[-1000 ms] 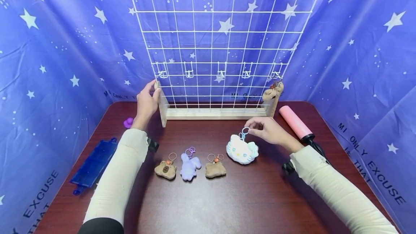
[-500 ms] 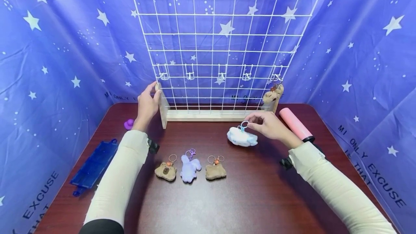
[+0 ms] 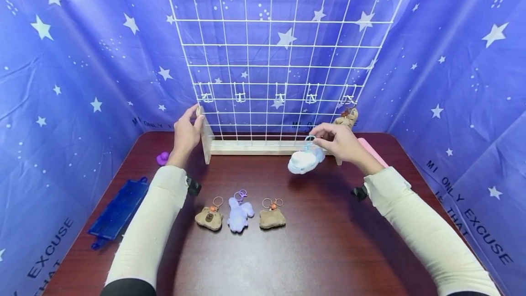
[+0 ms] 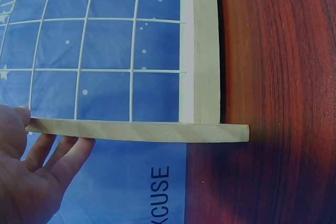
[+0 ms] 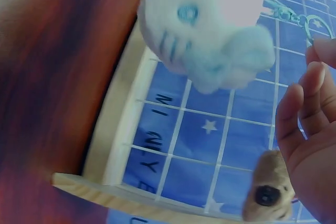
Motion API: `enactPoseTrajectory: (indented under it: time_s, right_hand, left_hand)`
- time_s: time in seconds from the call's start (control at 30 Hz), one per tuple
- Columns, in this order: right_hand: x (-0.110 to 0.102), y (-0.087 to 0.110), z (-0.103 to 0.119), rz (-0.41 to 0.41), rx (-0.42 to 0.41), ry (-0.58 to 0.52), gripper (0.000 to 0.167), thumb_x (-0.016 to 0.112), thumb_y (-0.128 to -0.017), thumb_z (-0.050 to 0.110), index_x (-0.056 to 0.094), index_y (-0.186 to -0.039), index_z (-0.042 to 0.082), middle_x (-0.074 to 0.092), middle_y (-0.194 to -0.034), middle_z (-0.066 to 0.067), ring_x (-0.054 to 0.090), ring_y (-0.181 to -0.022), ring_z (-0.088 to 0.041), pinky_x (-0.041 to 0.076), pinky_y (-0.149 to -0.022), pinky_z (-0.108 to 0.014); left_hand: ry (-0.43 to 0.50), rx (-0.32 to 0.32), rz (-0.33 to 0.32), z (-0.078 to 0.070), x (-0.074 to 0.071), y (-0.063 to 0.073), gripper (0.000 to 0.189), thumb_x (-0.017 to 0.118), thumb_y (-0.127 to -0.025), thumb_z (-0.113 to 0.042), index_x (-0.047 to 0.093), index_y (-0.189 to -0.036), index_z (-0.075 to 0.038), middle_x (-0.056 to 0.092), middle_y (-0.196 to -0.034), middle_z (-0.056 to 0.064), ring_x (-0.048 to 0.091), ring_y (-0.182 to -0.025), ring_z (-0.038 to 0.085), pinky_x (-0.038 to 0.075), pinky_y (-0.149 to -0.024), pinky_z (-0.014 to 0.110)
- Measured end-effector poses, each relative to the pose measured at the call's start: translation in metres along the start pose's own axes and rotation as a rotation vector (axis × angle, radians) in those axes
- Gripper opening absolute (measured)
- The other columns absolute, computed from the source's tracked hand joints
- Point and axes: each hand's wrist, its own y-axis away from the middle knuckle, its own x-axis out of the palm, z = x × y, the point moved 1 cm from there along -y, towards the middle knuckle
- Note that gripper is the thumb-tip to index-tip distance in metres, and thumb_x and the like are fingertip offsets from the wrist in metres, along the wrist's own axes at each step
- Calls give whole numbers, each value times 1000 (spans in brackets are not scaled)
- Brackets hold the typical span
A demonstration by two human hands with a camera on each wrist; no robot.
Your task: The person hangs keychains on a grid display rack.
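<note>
My right hand point(image 3: 339, 143) pinches the light-blue ring of a white plush cat-head keychain point(image 3: 304, 161), which hangs above the table in front of the rack. In the right wrist view the plush point(image 5: 210, 30) shows blue whiskers and a blue bow, and its ring point(image 5: 315, 27) sits at the fingertips. My left hand point(image 3: 186, 131) grips the left wooden upright point(image 3: 205, 136) of the white wire grid rack point(image 3: 271, 54); thumb and fingers lie on opposite sides of it in the left wrist view. A brown plush keychain point(image 3: 347, 118) hangs from the rightmost hook point(image 3: 349, 98), partly behind my right hand.
On the table lie a brown plush keychain point(image 3: 208, 218), a lilac plush keychain point(image 3: 239, 215) and another brown one point(image 3: 272, 218). More hooks point(image 3: 280, 97) line the grid. A blue tray point(image 3: 118, 213) and purple object point(image 3: 162, 158) lie left; a pink cylinder point(image 3: 371, 151) lies right.
My right hand has lifted the white cat keychain off the table and moved it up and forward toward the rack. The plush has tipped as it rose. My left hand keeps its grip.
</note>
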Motion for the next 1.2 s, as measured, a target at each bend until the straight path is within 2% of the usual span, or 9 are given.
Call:
enactPoseTrajectory:
  time_s: [0.23, 0.47, 0.67, 0.93, 1.1, 1.2]
  right_hand:
    - [-18, -18, 12, -82, 23, -11, 20, 72, -92, 5, 73, -111, 3, 72, -83, -11, 56, -63, -4, 45, -56, -17]
    - [-28, -30, 18, -162, 85, 3, 18, 72, -93, 9, 74, -111, 7, 71, -86, -9, 56, -64, -7, 45, -57, -17]
    - [-33, -37, 19, -195, 126, -15, 19, 71, -94, 13, 74, -112, 8, 71, -88, -11, 56, -62, -8, 45, -54, -19]
    - [-34, -43, 18, -239, 158, -40, 19, 71, -94, 14, 74, -113, 9, 70, -83, 0, 53, -61, -6, 43, -55, -19]
    - [-36, -43, 18, -238, 174, -78, 21, 72, -93, 14, 74, -113, 8, 70, -82, 3, 54, -58, -6, 43, -49, -21]
    - [-37, -44, 19, -238, 196, -89, 21, 73, -94, 16, 73, -114, 10, 70, -84, 5, 56, -60, -5, 45, -50, -21]
  left_hand:
    - [0, -1, 0, -1, 0, 0, 45, 61, -102, -23, 56, -146, -16, 72, -122, 19, 69, -112, 37, 51, -104, 49]
    - [6, 0, 1, 0, 0, 0, 45, 61, -102, -23, 56, -146, -16, 72, -122, 19, 69, -113, 37, 51, -104, 49]
    - [0, -7, 4, -1, -1, 0, 45, 61, -102, -23, 56, -146, -16, 72, -123, 19, 68, -114, 37, 50, -105, 49]
    - [10, -7, 0, 0, 1, 0, 45, 61, -102, -23, 57, -146, -16, 72, -123, 19, 69, -113, 37, 51, -104, 48]
    - [4, -3, -1, 0, 1, 0, 45, 61, -102, -23, 56, -146, -17, 72, -123, 18, 69, -113, 37, 51, -105, 48]
    - [-2, -2, 0, 0, 0, 0, 45, 61, -102, -23, 56, -146, -16, 72, -123, 19, 68, -114, 38, 50, -105, 49]
